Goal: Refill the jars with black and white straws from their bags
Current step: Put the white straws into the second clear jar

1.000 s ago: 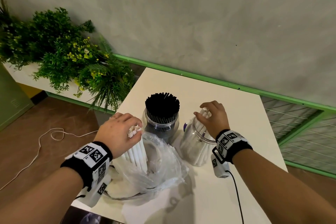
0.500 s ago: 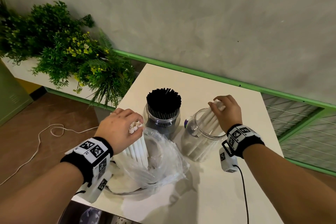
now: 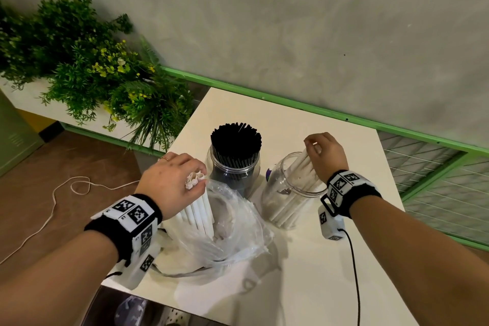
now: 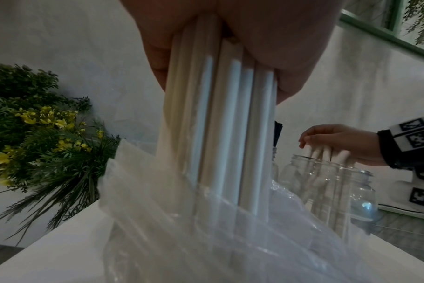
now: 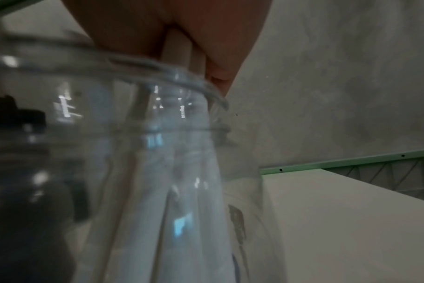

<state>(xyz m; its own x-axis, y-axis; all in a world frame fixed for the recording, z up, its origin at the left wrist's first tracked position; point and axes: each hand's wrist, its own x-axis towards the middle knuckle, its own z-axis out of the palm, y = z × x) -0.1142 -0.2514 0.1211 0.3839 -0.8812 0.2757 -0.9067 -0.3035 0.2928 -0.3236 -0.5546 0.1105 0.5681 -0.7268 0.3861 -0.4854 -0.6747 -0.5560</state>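
My left hand (image 3: 182,180) grips the tops of a bundle of white straws (image 3: 201,213) that stands in a clear plastic bag (image 3: 232,230) at the table's front left; the left wrist view shows the same bundle (image 4: 220,134) rising out of the bag (image 4: 206,239). My right hand (image 3: 321,152) holds the upper ends of several white straws (image 3: 301,167) leaning in a clear jar (image 3: 288,193), seen close as a blurred jar wall (image 5: 170,172) in the right wrist view. Between the hands stands a jar (image 3: 234,174) packed with black straws (image 3: 235,140).
The white table (image 3: 304,267) is small, with its left edge beside a planter of green plants (image 3: 100,82) and its back edge near a green rail (image 3: 317,111) along the wall. A white cord (image 3: 53,201) lies on the brown floor at left.
My right hand has risen and shifted right, so its straws now lean against the jar's right rim. The left hand keeps its grip on the bundle in the bag, nearly unmoved.
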